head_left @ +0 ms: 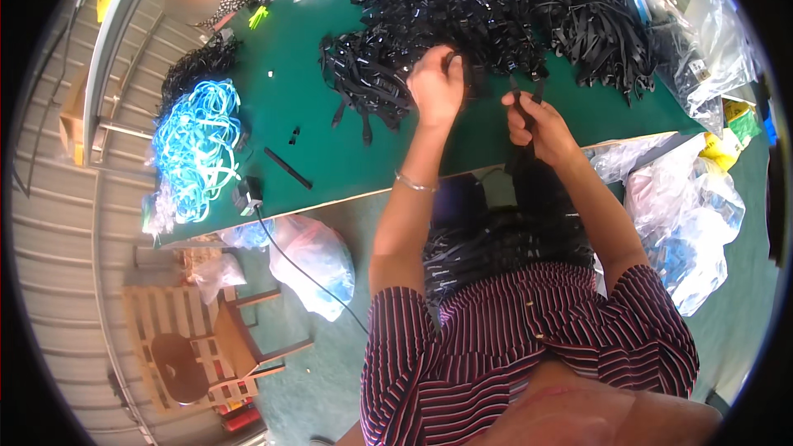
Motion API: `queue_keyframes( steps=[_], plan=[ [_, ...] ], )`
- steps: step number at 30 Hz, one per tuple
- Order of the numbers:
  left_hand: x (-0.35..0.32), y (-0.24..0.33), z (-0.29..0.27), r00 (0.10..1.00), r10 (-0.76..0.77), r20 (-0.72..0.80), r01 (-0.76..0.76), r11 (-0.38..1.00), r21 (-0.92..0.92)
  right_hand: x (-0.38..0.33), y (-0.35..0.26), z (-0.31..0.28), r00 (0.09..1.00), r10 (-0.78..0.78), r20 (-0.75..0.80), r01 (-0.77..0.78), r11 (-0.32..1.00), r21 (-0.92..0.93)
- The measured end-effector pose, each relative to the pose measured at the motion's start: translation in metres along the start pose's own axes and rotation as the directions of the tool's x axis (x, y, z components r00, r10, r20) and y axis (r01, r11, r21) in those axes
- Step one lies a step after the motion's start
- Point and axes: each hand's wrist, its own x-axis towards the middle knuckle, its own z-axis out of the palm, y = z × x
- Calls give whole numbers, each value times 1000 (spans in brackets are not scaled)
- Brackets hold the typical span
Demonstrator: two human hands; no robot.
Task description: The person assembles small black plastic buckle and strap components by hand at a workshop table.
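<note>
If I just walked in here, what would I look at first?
Probably the big heap of black straps piled across the far side of the green table, with the left hand reaching into it and the right hand gripping one black strap beside it. Next, the bright blue bundle of straps at the table's left end. Clear plastic bags lie crumpled on the floor to the right.

Bright, even daylight on the green bench (330,149), soft shadows, glare on clear plastic bags (686,223) at right, strong fisheye bend + dark vignette at edges, far-left person blurred.
</note>
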Motion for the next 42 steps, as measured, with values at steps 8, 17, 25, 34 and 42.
queue_keyframes(
  steps=[8, 17, 25, 34, 42],
  plan=[
    [-69, 69, -48, 937, -269, 221, 319, 408, -855, -11, -3, 7, 997, -11, -75, 12, 1000, 7],
    [-143, 82, -66, 844, -266, 466, 504, 93, -859, -53, 10, 55, 1000, 20, -12, -23, 956, -294],
    [-164, 98, -87, 821, -335, 463, 529, 138, -837, -74, 22, 73, 962, -205, 180, 272, 700, -660],
    [-167, 106, -97, 829, -318, 460, 557, 391, -733, -80, 28, 67, 955, -187, 229, 293, 690, -662],
    [-173, 102, -97, 819, -317, 479, 545, 167, -822, -81, 29, 73, 951, -212, 224, 308, 674, -672]
  ],
)
